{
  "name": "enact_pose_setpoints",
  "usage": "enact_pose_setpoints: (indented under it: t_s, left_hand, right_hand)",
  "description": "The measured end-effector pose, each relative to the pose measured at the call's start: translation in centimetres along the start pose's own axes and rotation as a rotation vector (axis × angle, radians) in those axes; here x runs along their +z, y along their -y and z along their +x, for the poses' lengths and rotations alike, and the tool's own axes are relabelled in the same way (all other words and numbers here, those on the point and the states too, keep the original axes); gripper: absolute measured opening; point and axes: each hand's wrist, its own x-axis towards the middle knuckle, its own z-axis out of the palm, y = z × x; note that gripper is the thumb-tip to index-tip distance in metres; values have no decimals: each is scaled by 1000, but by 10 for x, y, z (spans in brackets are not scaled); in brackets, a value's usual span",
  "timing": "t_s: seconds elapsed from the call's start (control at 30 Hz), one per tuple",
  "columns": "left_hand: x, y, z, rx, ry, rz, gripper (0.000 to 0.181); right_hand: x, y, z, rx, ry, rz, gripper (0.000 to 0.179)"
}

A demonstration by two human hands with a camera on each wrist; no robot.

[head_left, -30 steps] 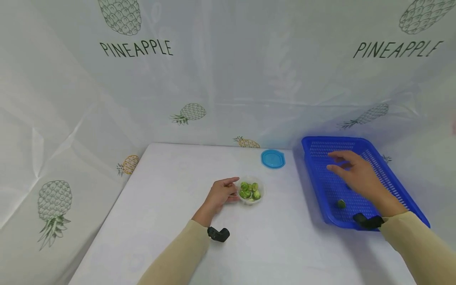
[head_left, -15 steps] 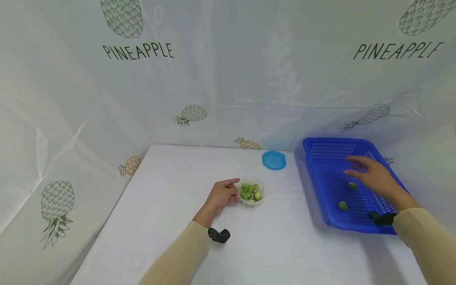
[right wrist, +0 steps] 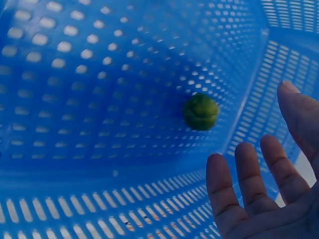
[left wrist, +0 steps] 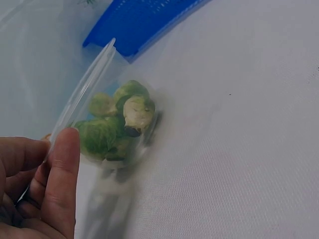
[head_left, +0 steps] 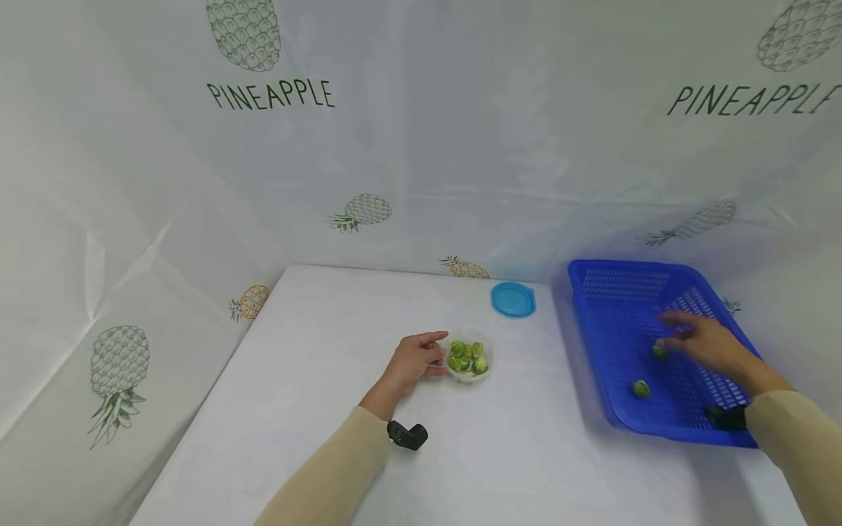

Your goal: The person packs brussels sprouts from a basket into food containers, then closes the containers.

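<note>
On the near-middle part of the white, cloth-covered counter (head_left: pixel 526 453) stands a small round bowl of clear plastic (head_left: pixel 471 334), holding a cluster of green Brussels sprouts (head_left: pixel 459 361). At its left side is the person's left hand (head_left: pixel 411 363), pinching the bowl's rim between thumb and fingers, one finger lying along the outer wall. Behind the bowl and a little to its right, a round light-blue plastic lid (head_left: pixel 513 300) lies flat near the counter's far edge.

Over to the right sits a deep-blue rectangular basket of perforated plastic (head_left: pixel 601 336). Within it are two loose green sprouts, one nearer the front (head_left: pixel 641 389) and one farther back (head_left: pixel 660 353). Above the farther one is the right hand (head_left: pixel 710 347), its thumb held apart from its parted fingers, gripping nothing; whether the thumb touches that sprout is hard to tell.

Both arms wear beige sleeves (head_left: pixel 342 460), with a black wrist camera (head_left: pixel 408 436) on each. Beyond the counter hangs a white sheet (head_left: pixel 473 131) printed with pineapples and the word PINEAPPLE.
</note>
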Motion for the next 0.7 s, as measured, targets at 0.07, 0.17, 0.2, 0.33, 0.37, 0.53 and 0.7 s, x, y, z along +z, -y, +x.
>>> enact_pose_setpoints:
  t_s: [0.07,0.17,0.2,0.33,0.37,0.53,0.7]
  left_hand:
    - [0,-1,-1,-2,-2,-1,45]
    - [0,-2,-2,-3,-5,3,46]
    - [0,-2,-3,-3,-7,4,45]
    - [1,-3,-3,-9,-17,9,44]
    - [1,-3,-3,-11,-19,10,44]
    - [2,-2,-2,-11,-16,14,45]
    - [2,-1,-2,-13,-20,15,45]
  right_hand:
    - [2,-4,2,-1,11,-4,64]
    - [6,-9,4,-2,32,-8,66]
    - [7,-10,4,0,37,-12,66]
    - [11,-13,5,9,50,-23,65]
    - [12,-13,5,13,54,-24,65]
    - [16,-16,7,27,70,-17,62]
    - [19,-20,10,30,72,-25,59]
